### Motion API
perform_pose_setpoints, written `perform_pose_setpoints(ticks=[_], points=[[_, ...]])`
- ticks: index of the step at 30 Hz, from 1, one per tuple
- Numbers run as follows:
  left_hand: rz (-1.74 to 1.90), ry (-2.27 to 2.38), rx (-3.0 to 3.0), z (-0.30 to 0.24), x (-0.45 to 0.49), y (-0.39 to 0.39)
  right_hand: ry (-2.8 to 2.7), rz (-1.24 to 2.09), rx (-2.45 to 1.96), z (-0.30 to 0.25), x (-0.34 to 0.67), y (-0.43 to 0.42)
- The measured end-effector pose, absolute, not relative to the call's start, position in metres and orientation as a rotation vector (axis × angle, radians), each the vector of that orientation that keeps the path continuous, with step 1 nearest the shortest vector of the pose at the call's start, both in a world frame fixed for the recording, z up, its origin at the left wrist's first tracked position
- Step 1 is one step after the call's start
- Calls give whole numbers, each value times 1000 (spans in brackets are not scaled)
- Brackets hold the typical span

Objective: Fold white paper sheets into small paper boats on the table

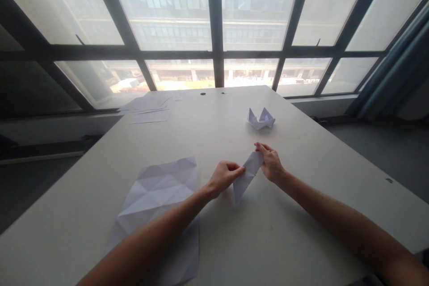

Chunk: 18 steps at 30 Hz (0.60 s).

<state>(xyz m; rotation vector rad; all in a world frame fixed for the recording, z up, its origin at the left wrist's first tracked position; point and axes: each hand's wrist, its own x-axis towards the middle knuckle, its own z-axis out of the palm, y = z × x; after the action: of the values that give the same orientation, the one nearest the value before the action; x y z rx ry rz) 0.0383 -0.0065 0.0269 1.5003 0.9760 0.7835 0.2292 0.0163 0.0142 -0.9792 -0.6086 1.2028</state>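
Between my hands, a folded piece of white paper is held tilted above the table, one pointed end hanging down toward me. My left hand pinches its left side, thumb on top. Its upper right end is gripped by my right hand, with the fingers closed at the edge. Beyond my hands stands a folded paper boat with two raised points. Under and beside my left forearm lies a creased sheet of paper, opened out, partly hidden by the arm.
A stack of papers lies at the far left of the white table. Two small dark holes are near its far edge. Large framed windows rise behind it, and a blue-grey curtain hangs at the right.
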Motion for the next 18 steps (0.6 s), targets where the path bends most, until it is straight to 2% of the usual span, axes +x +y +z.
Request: perform_pose_setpoints(ticks=[6,18], points=[[980,1014,1438,26,37,-3,-809,1540,-876,16,216,-1],[699,872,1610,29,33,3,-831,1505,-956,14,199,-12]])
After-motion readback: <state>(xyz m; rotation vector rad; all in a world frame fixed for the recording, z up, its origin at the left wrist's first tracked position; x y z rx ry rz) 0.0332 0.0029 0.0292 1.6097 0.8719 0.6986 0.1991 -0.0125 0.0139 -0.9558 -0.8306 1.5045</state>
